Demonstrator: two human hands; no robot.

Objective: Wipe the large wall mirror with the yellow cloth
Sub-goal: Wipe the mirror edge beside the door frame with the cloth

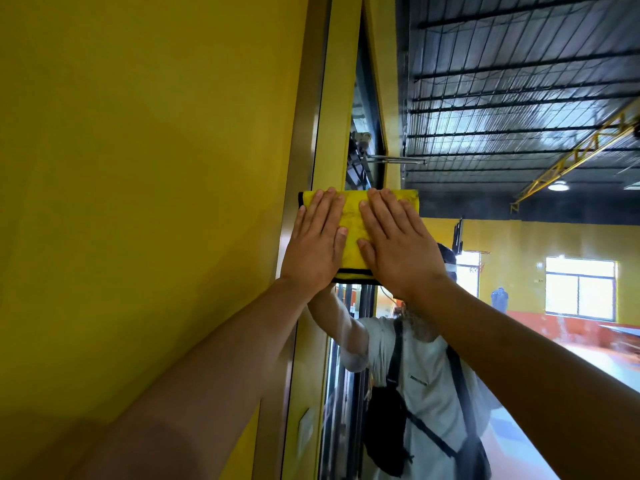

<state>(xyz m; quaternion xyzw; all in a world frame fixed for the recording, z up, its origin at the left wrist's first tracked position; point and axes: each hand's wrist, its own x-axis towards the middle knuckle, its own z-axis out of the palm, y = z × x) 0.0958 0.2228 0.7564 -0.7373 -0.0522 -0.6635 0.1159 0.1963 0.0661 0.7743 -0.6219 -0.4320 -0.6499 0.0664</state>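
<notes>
Both hands (313,244) (398,244) flat, unclenched, pressing black-edged, seemingly folded yellow cloth (351,223) onto mirror (519,133).

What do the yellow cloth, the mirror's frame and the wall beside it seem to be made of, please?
The yellow cloth looks like soft microfibre, napped and matt, with a stitched black edge. The mirror's frame seems to be brushed metal in a bronze tone, given its long dull sheen. The wall looks like smooth painted plaster or panel, yellow with a slight gloss; which one is unclear.
</notes>
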